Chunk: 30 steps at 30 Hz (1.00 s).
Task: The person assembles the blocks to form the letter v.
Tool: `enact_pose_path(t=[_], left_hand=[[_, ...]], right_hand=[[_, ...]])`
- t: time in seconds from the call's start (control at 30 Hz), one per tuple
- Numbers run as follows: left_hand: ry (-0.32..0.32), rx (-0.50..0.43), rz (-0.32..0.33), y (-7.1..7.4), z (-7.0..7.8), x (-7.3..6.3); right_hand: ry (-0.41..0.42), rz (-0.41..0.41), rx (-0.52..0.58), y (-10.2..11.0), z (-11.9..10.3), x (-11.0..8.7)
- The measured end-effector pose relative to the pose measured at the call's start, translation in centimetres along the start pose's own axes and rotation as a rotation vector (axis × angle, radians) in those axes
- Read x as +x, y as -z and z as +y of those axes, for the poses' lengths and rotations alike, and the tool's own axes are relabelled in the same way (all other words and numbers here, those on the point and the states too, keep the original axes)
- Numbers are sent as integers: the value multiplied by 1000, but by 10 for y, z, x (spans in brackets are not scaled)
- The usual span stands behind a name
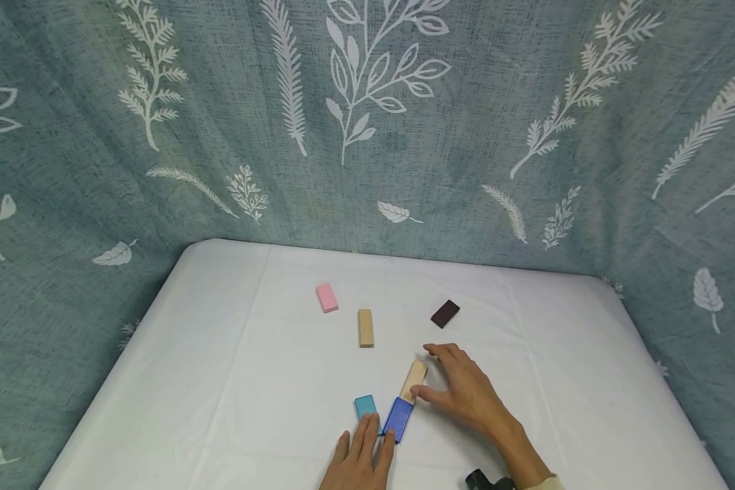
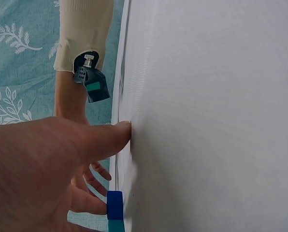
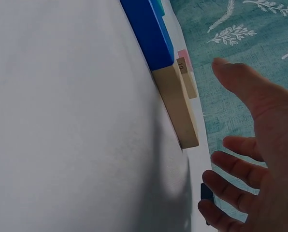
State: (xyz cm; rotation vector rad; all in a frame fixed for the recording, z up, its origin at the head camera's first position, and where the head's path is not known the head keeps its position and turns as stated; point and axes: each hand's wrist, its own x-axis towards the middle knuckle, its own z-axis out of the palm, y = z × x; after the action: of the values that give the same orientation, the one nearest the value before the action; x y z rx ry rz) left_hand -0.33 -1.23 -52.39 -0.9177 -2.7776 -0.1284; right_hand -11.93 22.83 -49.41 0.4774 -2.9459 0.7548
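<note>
A blue block (image 1: 398, 418) and a light wooden block (image 1: 414, 378) lie end to end on the white cloth, slanting up to the right. Beside the blue one's lower left is a teal block (image 1: 365, 405), partly covered by fingers. My left hand (image 1: 359, 457) has its fingers extended, their tips on the teal block and at the lower end of the blue block (image 2: 115, 205). Over the wooden block (image 3: 177, 104) hovers my right hand (image 1: 465, 391), thumb and fingers spread apart on its right side, holding nothing.
Farther back on the table (image 1: 233, 408) lie a second wooden block (image 1: 365, 329), a pink block (image 1: 327, 298) and a dark brown block (image 1: 445, 314). A green leaf-patterned cloth (image 1: 318, 197) hangs behind the table. A black wrist camera (image 1: 488, 480) shows below my right forearm.
</note>
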Motion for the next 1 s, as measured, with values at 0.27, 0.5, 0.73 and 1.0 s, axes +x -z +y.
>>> enact_pose_path(t=[0.27,0.5,0.73,1.0], left_hand=[[-1,-1,12,-2,0,0],[-7,10,36,-4,0,0],[-12,2,41,-5,-1,-1],[-19,10,60,-6,-1,-1]], right_hand=[[-2,26,-4,10,4,8],[4,41,7,15,6,12],[-1,68,5,17,8,14],[-59,64,32,18,15,18]])
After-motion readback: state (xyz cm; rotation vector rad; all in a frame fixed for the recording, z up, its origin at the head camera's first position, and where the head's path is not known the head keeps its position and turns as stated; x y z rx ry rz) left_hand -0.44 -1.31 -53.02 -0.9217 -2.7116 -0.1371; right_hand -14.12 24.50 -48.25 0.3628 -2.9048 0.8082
